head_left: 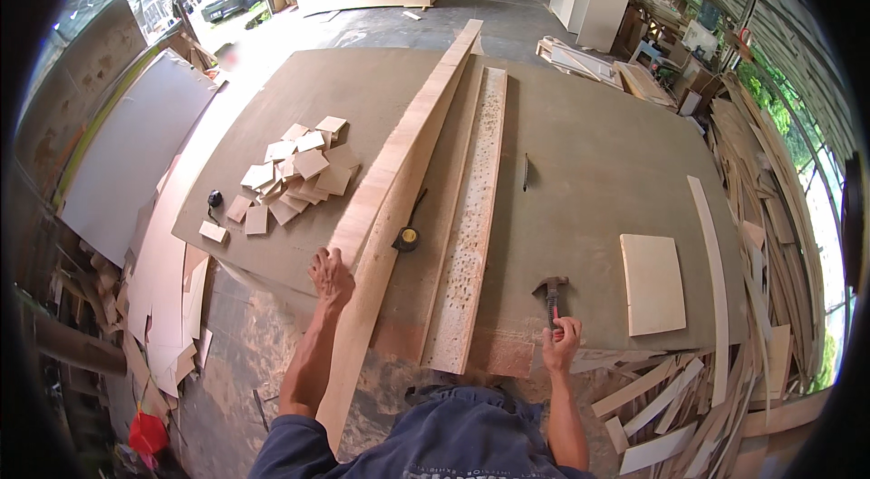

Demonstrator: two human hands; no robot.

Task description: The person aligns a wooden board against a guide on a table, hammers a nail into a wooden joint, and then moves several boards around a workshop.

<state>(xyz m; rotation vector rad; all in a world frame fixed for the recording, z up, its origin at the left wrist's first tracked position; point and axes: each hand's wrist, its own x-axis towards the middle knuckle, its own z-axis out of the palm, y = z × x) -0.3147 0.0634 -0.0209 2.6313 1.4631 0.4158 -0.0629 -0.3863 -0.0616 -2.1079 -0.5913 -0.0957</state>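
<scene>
My left hand (332, 277) is closed over the upper edge of a long pale wooden board (412, 130) that runs from near my body to the table's far end. In my right hand (561, 345) is a hammer (551, 287), held by its handle near the table's front edge with the head pointing away from me. Between the hands lies a long narrow trough-like wooden piece (471, 216) with a speckled white inner face. A black and yellow tape measure (408, 239) rests beside the long board.
Small square wooden pieces (308, 164) are heaped on the worktable (589, 162) at left, near a small black object (215, 198). A dark, thin pen-like tool (526, 173), a rectangular panel (652, 284) and a long strip (710, 270) lie at right. Offcuts (666, 397) clutter the floor.
</scene>
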